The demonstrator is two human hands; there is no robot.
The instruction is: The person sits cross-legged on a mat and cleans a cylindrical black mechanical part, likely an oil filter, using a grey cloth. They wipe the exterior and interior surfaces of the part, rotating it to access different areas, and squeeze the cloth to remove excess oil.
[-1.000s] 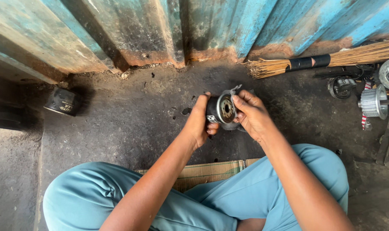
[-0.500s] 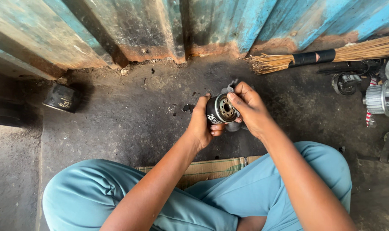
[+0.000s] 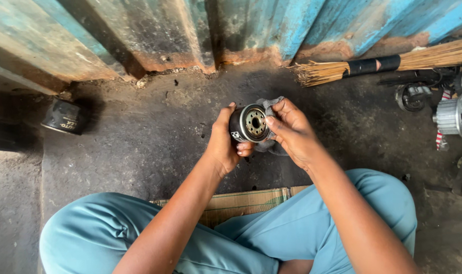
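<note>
Item: black cylindrical oil filter (image 3: 248,123), held above the concrete floor (image 3: 155,147) in front of the seated person's crossed legs, its perforated metal end face turned up toward the camera.

Left hand (image 3: 222,144): wrapped around the filter's black body, thumb up along the left side.

Right hand (image 3: 291,133): closed on a grey rag (image 3: 268,104) bunched behind and below the filter, thumb touching the rim of the end face.

Surroundings: second black filter (image 3: 63,116) lying on its side, well apart at far left by the blue rusted corrugated wall (image 3: 271,25); straw broom (image 3: 383,63) along the wall at right; toothed metal pulley (image 3: 451,115) and other engine parts at far right; flattened cardboard (image 3: 241,200) under the legs.
</note>
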